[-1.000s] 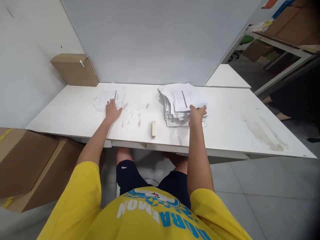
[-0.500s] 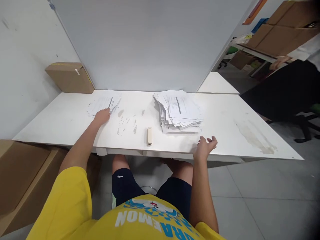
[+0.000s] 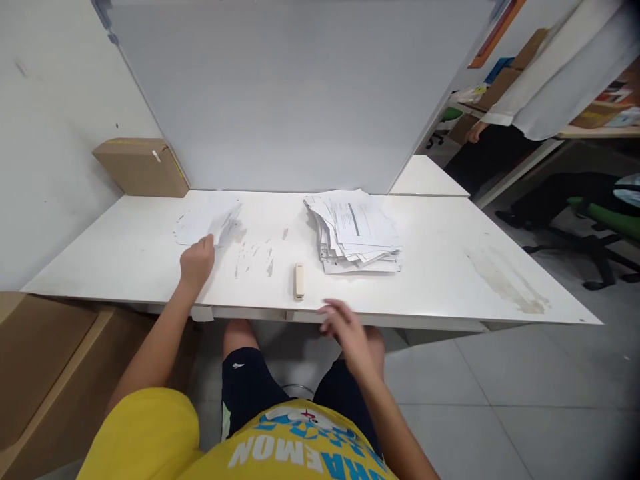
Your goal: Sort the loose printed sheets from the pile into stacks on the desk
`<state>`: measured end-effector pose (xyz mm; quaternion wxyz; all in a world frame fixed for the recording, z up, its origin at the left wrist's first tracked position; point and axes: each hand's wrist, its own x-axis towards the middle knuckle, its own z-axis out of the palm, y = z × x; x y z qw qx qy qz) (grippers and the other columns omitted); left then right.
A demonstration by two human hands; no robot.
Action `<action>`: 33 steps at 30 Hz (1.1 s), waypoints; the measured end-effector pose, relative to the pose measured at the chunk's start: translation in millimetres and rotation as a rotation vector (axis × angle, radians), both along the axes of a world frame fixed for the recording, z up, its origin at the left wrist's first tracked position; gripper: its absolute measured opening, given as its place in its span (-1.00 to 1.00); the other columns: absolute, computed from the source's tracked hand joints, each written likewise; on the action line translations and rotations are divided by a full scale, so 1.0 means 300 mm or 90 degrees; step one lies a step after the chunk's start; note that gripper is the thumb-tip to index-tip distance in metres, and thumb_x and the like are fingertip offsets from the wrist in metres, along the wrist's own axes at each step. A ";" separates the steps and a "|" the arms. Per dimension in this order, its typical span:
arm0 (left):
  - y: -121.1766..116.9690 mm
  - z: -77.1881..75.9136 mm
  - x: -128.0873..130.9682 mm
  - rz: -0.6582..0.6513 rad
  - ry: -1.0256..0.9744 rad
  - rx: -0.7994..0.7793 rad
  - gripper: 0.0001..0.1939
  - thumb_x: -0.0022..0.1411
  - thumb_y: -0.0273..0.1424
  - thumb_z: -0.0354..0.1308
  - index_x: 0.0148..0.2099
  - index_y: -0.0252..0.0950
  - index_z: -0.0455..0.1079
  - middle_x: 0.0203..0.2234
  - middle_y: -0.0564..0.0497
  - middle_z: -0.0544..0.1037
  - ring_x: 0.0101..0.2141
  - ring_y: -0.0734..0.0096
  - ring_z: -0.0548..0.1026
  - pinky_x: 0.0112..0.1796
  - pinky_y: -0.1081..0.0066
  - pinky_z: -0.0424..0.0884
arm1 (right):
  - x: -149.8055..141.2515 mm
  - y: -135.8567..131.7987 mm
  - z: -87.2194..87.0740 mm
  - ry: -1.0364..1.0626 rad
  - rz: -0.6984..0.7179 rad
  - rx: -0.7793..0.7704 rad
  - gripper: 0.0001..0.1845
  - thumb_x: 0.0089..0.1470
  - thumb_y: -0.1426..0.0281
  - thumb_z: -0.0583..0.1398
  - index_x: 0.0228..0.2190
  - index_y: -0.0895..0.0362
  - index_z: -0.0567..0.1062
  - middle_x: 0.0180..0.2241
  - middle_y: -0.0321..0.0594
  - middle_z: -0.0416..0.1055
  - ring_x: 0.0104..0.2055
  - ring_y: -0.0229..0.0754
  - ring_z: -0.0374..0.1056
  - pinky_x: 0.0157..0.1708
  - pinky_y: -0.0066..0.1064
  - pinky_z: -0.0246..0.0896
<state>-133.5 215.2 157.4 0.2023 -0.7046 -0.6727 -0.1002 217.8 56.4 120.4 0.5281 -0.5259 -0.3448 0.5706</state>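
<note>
My left hand [image 3: 197, 261] is closed at the near right corner of a low pile of paper sheets [image 3: 203, 219] on the left of the table. It pinches a sheet whose right side curls up and is blurred. My right hand [image 3: 346, 327] hovers at the table's front edge, its fingers loosely apart and holding nothing. A cream stapler [image 3: 299, 281] lies on the table just left of and beyond that hand. Beyond the hand, slightly to the right, rests a thick, untidy stack of printed papers [image 3: 357, 230].
A tall grey panel [image 3: 290, 93] rises behind the white table [image 3: 440, 267]. In the back left corner sits a cardboard box [image 3: 143, 167], with larger cardboard boxes [image 3: 45, 367] on the floor at left. At right, a person in a white top [image 3: 555, 87] stands near an office chair [image 3: 600, 227].
My right hand has moved left and nearer to me, toward the table edge. My left hand has drawn slightly back, lifting paper. The person at right has shifted.
</note>
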 end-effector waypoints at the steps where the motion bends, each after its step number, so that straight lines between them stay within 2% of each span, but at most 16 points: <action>1: -0.064 -0.005 0.017 -0.017 -0.017 0.010 -0.53 0.39 -0.45 -0.27 0.13 -0.43 0.39 -0.24 -0.32 0.57 -0.31 0.09 0.53 -0.42 0.29 0.26 | -0.076 -0.010 0.005 0.020 0.098 -0.005 -0.57 -0.07 0.08 0.30 -0.20 0.07 0.50 -0.26 -0.17 0.53 -0.49 -0.26 0.33 -0.54 -0.43 0.19; 3: -0.204 -0.032 0.055 -0.058 -0.055 0.028 -0.58 0.38 -0.43 -0.19 0.07 -0.39 0.45 -0.24 -0.30 0.59 -0.34 0.13 0.54 -0.41 0.29 0.29 | -0.217 -0.001 0.014 0.077 0.184 0.004 -0.52 -0.10 0.10 0.34 -0.14 0.02 0.50 -0.15 -0.15 0.53 -0.31 -0.17 0.43 -0.37 -0.37 0.33; 6: -0.419 -0.102 0.114 -0.135 -0.094 0.061 -0.64 0.37 -0.43 -0.09 0.04 -0.32 0.48 -0.24 -0.24 0.62 -0.33 0.17 0.57 -0.35 0.29 0.37 | -0.369 0.073 0.027 0.209 0.219 -0.031 -0.50 -0.08 0.06 0.32 -0.13 0.06 0.48 -0.01 -0.09 0.48 -0.05 -0.08 0.43 -0.11 -0.27 0.37; 8: -0.544 -0.155 0.153 -0.190 -0.121 0.095 -0.65 0.35 -0.46 -0.04 0.06 -0.28 0.48 -0.13 -0.22 0.61 -0.17 0.13 0.59 -0.19 0.25 0.42 | -0.424 0.134 0.028 0.276 0.243 -0.070 -0.53 -0.05 0.08 0.28 -0.16 0.10 0.47 -0.05 -0.07 0.51 -0.05 -0.04 0.44 -0.08 -0.22 0.38; 10: -0.640 -0.196 0.188 -0.230 -0.136 0.085 -0.60 0.35 -0.50 -0.06 0.14 -0.27 0.44 -0.05 -0.21 0.59 -0.04 0.12 0.55 -0.03 0.21 0.40 | -0.454 0.180 0.012 0.268 0.236 -0.089 -0.59 -0.11 0.23 0.29 -0.19 0.11 0.47 -0.13 -0.12 0.55 -0.10 -0.04 0.45 -0.09 -0.19 0.38; 13: -0.717 -0.218 0.219 -0.321 -0.127 -0.058 -0.52 0.37 -0.41 -0.03 0.31 -0.25 0.25 0.15 -0.22 0.44 0.17 0.02 0.39 0.18 0.04 0.23 | -0.473 0.201 -0.037 0.153 0.157 -0.084 -0.61 -0.25 0.44 0.23 -0.25 0.13 0.47 -0.22 -0.17 0.57 -0.17 -0.05 0.45 -0.05 -0.20 0.34; 15: -0.713 -0.206 0.208 -0.417 -0.128 -0.196 -0.34 0.34 -0.17 0.07 0.41 -0.16 0.04 0.31 -0.18 0.24 0.31 -0.09 0.14 0.26 -0.12 0.03 | -0.474 0.198 -0.060 0.065 0.127 -0.066 -0.66 -0.25 0.44 0.18 -0.30 0.14 0.47 -0.28 -0.17 0.57 -0.19 -0.03 0.44 -0.06 -0.19 0.33; 17: -0.659 -0.180 0.166 -0.440 -0.187 -0.239 -0.09 0.24 0.04 0.11 0.47 -0.08 -0.20 0.40 -0.16 0.00 0.38 -0.16 -0.10 0.28 -0.22 -0.16 | -0.462 0.200 -0.055 -0.006 0.121 -0.012 -0.69 -0.20 0.39 0.17 -0.30 0.13 0.47 -0.29 -0.17 0.57 -0.18 -0.01 0.44 -0.07 -0.17 0.33; 18: -0.613 -0.163 0.135 -0.413 -0.248 -0.207 0.00 0.20 0.10 0.12 0.47 -0.07 -0.32 0.42 -0.18 -0.10 0.39 -0.17 -0.19 0.28 -0.24 -0.21 | -0.453 0.207 -0.040 -0.034 0.120 0.037 -0.70 -0.16 0.34 0.18 -0.29 0.13 0.48 -0.28 -0.17 0.57 -0.16 0.00 0.44 -0.06 -0.16 0.33; 19: -0.556 -0.145 0.103 -0.346 -0.333 -0.129 0.05 0.20 0.11 0.11 0.47 -0.09 -0.42 0.43 -0.23 -0.21 0.39 -0.18 -0.26 0.28 -0.25 -0.26 | -0.441 0.219 -0.017 -0.059 0.119 0.097 -0.69 -0.12 0.30 0.19 -0.27 0.12 0.49 -0.25 -0.17 0.56 -0.13 0.01 0.44 -0.04 -0.16 0.32; 21: -0.424 -0.107 0.046 -0.244 -0.535 0.032 0.18 0.13 0.15 0.16 0.46 -0.17 -0.53 0.43 -0.30 -0.34 0.39 -0.17 -0.30 0.29 -0.17 -0.19 | -0.414 0.254 0.043 -0.104 0.120 0.230 -0.67 -0.05 0.21 0.19 -0.24 0.10 0.52 -0.22 -0.17 0.56 -0.09 0.02 0.43 -0.01 -0.15 0.31; 22: -0.359 -0.090 0.029 -0.246 -0.630 0.068 0.17 0.12 0.16 0.17 0.45 -0.17 -0.49 0.42 -0.32 -0.26 0.39 -0.14 -0.19 0.29 -0.09 -0.05 | -0.401 0.274 0.074 -0.128 0.125 0.289 -0.67 -0.01 0.18 0.19 -0.23 0.09 0.53 -0.22 -0.18 0.55 -0.09 0.02 0.43 -0.01 -0.16 0.31; 24: -0.252 -0.068 0.024 -0.274 -0.779 0.094 0.00 0.14 0.16 0.14 0.41 -0.19 -0.19 0.32 -0.33 0.10 0.31 -0.03 0.14 0.22 0.06 0.18 | -0.379 0.311 0.123 -0.169 0.137 0.370 -0.67 0.04 0.16 0.18 -0.21 0.06 0.54 -0.22 -0.19 0.55 -0.08 0.02 0.43 -0.01 -0.17 0.31; 26: -0.195 -0.066 0.053 -0.261 -0.867 0.173 -0.21 0.12 0.17 0.14 0.21 -0.23 0.14 0.07 -0.26 0.39 0.13 0.07 0.38 0.12 0.17 0.31 | -0.368 0.335 0.142 -0.191 0.149 0.401 -0.66 0.06 0.15 0.18 -0.18 0.03 0.55 -0.19 -0.18 0.55 -0.06 0.03 0.42 0.01 -0.18 0.29; 29: -0.189 -0.096 0.113 -0.228 -0.940 0.234 -0.37 0.07 0.18 0.18 -0.09 -0.23 0.25 -0.27 -0.09 0.45 -0.14 0.21 0.49 -0.05 0.27 0.40 | -0.372 0.333 0.111 -0.195 0.149 0.373 -0.58 0.05 0.13 0.20 -0.08 0.03 0.51 -0.09 -0.15 0.53 0.02 0.05 0.40 0.07 -0.17 0.25; 33: -0.213 -0.147 0.150 -0.212 -0.999 0.206 -0.38 0.02 0.18 0.23 -0.15 -0.22 0.21 -0.30 -0.04 0.44 -0.22 0.29 0.48 -0.13 0.32 0.41 | -0.398 0.292 0.016 -0.169 0.099 0.263 -0.40 -0.04 0.11 0.28 0.02 0.08 0.43 0.00 -0.10 0.50 0.08 0.04 0.38 0.12 -0.14 0.23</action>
